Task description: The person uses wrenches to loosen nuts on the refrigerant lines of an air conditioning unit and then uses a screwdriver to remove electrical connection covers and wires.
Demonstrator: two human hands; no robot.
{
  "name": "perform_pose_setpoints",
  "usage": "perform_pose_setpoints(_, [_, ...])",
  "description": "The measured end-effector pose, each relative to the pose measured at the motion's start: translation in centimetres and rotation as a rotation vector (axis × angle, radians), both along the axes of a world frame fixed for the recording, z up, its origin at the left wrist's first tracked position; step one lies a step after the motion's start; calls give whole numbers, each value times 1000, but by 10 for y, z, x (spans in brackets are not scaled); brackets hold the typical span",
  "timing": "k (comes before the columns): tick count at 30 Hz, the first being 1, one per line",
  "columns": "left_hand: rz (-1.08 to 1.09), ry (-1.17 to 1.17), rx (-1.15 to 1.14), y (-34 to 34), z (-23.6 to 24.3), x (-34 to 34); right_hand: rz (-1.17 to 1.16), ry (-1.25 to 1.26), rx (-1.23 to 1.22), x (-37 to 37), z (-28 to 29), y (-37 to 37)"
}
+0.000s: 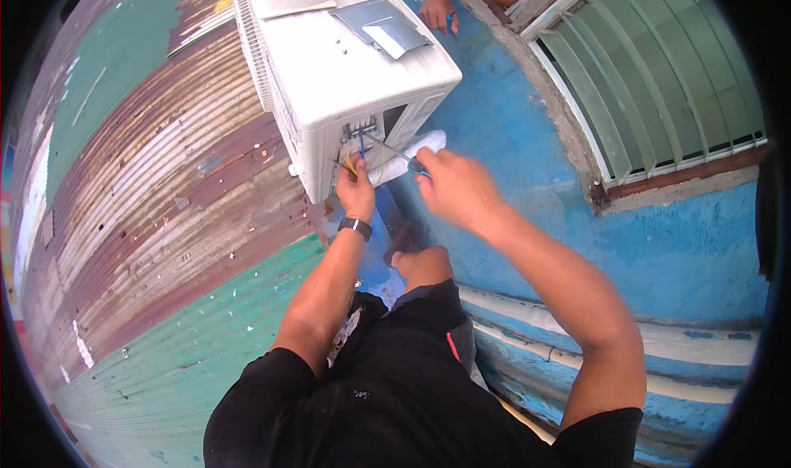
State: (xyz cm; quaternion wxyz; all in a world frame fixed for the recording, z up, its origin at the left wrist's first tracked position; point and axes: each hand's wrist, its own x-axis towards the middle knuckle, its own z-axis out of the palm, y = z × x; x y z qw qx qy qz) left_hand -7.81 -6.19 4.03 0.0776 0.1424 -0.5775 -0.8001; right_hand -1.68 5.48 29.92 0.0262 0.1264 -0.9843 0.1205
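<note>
A white air-conditioner outdoor unit (362,81) has an uncovered terminal block (361,128) on its near end, with blue and yellow wires. My left hand (356,186) pinches yellow wires (354,160) just below the block. My right hand (457,180) grips the blue handle of a long screwdriver (420,168), whose shaft reaches up-left to the terminal block. A white wrapped bundle (428,142) shows behind the screwdriver. Grey metal plates (379,27) and small screws (344,48) lie on the unit's top.
Corrugated roofing (156,180) spreads along the left. A blue wall (577,254) with a louvred window (651,81) stands at the right, above rounded ledges (676,344). At the top, another person's hands (437,7) hold small objects. My foot (395,245) is below the unit.
</note>
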Motion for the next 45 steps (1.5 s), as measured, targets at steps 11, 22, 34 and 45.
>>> perform_pose_setpoints(11, [-347, 88, -109, -23, -16, 30, -165, -286, 185, 4, -2, -33])
perform_pose_setpoints(22, [-726, 30, -28, -25, -5, 9, -573, -770, -1312, 42, -30, 21])
perform_pose_setpoints(34, [-697, -62, -15, -14, 8, 6, -589, -424, -1249, 92, -86, 29])
perform_pose_setpoints(45, [-508, 97, -86, -4, -13, -10, -388, -166, -717, 62, -73, 19])
